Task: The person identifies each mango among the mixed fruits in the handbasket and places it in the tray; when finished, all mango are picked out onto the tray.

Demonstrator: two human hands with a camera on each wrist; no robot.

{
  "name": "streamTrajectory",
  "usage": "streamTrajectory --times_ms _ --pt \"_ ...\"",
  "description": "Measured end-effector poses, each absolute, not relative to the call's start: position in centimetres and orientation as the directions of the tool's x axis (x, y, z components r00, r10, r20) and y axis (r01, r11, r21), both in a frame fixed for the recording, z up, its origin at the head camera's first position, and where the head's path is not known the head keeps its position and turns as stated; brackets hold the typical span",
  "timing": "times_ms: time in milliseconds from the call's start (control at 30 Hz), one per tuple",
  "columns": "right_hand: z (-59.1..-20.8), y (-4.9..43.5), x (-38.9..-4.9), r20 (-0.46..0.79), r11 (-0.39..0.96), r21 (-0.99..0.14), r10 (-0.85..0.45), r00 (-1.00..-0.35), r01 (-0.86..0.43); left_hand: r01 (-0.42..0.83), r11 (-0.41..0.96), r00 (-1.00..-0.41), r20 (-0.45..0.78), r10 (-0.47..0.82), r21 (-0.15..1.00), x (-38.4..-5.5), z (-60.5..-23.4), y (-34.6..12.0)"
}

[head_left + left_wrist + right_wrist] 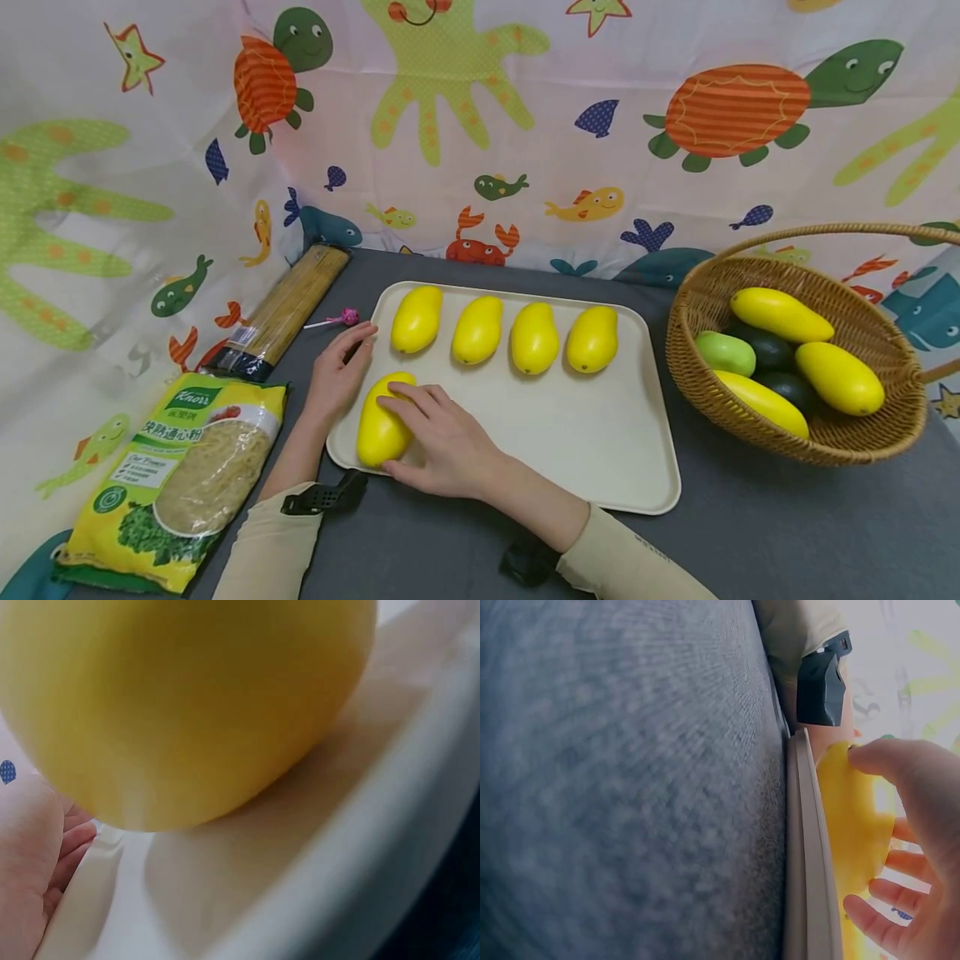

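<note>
A yellow mango (pixel 381 425) lies at the near left corner of the cream tray (pixel 585 442). My right hand (pixel 453 446) holds it, thumb at its near end and fingers over its far end; in the right wrist view, the thumb touches the mango (pixel 851 825) and the fingers curve along its other side. My left hand (pixel 339 375) rests at the tray's left rim with relaxed fingers, holding nothing. Close up in the left wrist view is the mango (pixel 187 712), with part of the left hand (pixel 30 862) beside the tray. Several more mangoes (pixel 535 337) form a row along the tray's far side.
On the right, a wicker basket (pixel 686 367) holds yellow mangoes, a green fruit (pixel 725 354) and dark fruits (pixel 768 348). To the left lie a Knorr pasta bag (pixel 172 483), a packet of long noodles (pixel 288 308) and a pink lollipop (pixel 348 317). A patterned cloth hangs behind.
</note>
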State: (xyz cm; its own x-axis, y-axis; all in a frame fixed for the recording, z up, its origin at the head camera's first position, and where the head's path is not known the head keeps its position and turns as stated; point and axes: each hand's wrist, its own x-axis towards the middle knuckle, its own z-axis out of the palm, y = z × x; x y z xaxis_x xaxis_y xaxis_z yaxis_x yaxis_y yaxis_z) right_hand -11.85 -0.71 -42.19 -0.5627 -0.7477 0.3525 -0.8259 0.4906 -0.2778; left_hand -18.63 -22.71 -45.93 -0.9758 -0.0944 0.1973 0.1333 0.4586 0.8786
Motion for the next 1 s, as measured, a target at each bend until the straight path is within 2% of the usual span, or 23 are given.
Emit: streamTrajectory --times_ms 333,1000 --pt "-42.32 -0.73 -11.86 0.345 0.503 -0.301 -0.735 -0.584 -0.81 0.11 0.455 -0.98 0.172 -0.098 0.884 -18.57 -45.87 -22.72" --pt "-42.41 -0.72 -11.83 0.352 0.49 -0.315 -0.735 -0.58 -0.813 0.098 0.464 -0.982 0.161 -0.097 0.88 -18.59 -45.79 -22.64"
